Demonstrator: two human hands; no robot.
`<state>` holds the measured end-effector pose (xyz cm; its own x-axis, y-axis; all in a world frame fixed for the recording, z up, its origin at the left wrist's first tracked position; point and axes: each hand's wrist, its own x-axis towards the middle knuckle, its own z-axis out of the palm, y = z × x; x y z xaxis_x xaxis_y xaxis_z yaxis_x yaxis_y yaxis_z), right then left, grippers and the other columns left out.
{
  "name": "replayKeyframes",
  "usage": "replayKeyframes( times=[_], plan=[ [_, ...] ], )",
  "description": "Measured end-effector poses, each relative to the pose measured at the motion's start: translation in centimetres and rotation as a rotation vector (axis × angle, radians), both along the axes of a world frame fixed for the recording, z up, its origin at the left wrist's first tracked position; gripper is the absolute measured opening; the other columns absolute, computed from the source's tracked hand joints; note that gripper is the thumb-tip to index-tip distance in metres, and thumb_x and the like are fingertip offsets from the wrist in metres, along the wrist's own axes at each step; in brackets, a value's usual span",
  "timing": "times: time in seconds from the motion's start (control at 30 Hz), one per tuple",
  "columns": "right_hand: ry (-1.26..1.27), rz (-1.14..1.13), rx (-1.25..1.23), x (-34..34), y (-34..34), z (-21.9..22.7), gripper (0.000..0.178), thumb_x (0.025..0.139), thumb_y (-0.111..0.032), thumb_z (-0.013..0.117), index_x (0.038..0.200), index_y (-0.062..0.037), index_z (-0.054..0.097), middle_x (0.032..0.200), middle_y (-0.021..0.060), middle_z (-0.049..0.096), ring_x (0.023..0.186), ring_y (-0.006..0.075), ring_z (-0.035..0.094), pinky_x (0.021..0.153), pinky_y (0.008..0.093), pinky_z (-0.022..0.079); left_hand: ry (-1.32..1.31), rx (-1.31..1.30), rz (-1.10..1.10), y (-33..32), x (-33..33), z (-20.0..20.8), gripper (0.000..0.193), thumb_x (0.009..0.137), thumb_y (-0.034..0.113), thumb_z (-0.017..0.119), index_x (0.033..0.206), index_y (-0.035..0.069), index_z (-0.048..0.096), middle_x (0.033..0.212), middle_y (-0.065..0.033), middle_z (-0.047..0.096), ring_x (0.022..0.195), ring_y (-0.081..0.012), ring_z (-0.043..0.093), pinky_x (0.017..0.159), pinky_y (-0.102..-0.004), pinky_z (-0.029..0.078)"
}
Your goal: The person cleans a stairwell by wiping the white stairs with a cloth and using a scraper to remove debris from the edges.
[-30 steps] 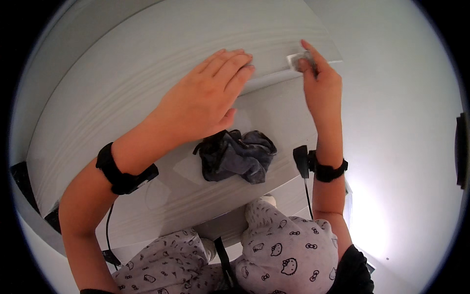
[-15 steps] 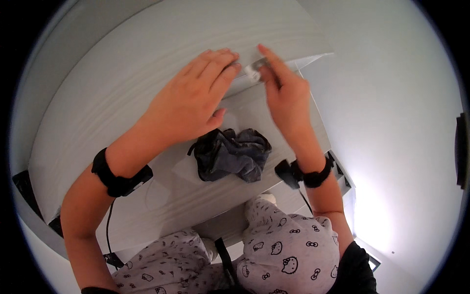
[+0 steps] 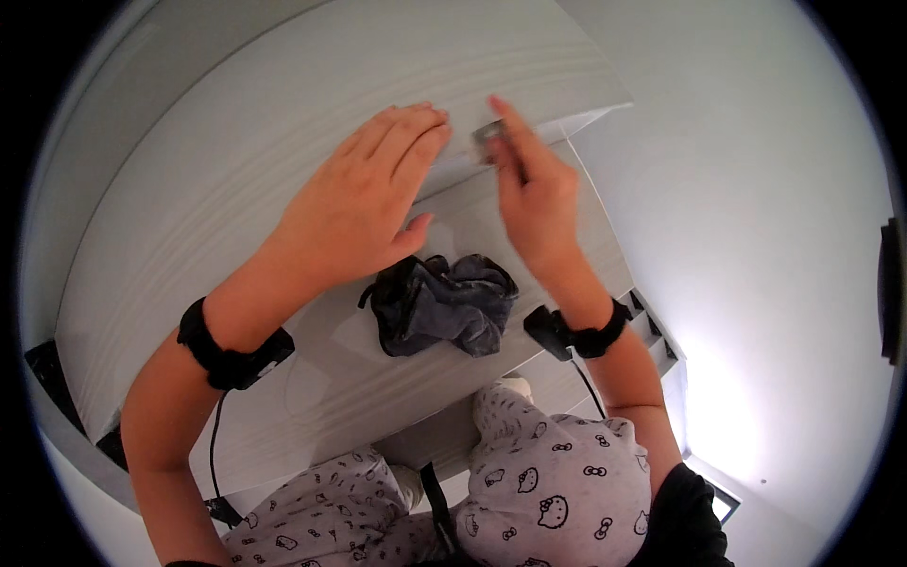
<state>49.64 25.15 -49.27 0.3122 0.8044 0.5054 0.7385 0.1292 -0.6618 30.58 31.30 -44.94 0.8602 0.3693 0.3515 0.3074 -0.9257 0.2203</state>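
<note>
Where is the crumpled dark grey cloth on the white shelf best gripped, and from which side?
Pinch the raised bunched fold at the top middle of the crumpled dark grey cloth, coming from above. It lies heaped and loose on the white shelf, with its edges flat against the surface, so the raised folds probably give the best purchase.

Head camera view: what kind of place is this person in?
Probably a room at home. The left hand lies flat on a white panel of stepped white furniture, a crumpled dark cloth sits on a lower ledge, and the person wears patterned pyjama-like trousers.
</note>
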Motion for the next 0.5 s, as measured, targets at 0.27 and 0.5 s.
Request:
replayKeyframes(
  times=[0.27, 0.5],
  plan=[
    [0.240, -0.225, 0.037, 7.4, 0.5, -0.2, 0.034, 0.092, -0.009, 0.057, 0.126, -0.0112, 0.059, 0.074, 0.0005, 0.060, 0.061, 0.0049, 0.046, 0.060, 0.0197, 0.042, -0.025, -0.010, -0.005, 0.4, 0.2, 0.2, 0.049, 0.073, 0.004, 0.067, 0.120, 0.007, 0.054, 0.134, -0.0146, 0.046, 0.126, -0.0337, 0.044, 0.104, -0.0418, 0.038],
    [0.489, -0.110, 0.160, 10.5, -2.8, -2.2, 0.052, 0.095, -0.029, 0.057, 0.135, 0.0005, 0.045, 0.097, 0.0022, 0.057, 0.080, 0.0095, 0.051, 0.072, 0.0247, 0.045, -0.126, -0.112, -0.026, 1.7, -0.2, 0.4, 0.009, 0.078, 0.001, 0.065, 0.086, 0.007, 0.063, 0.128, -0.0118, 0.054, 0.125, -0.0317, 0.046, 0.102, -0.0424, 0.038]
  ],
)
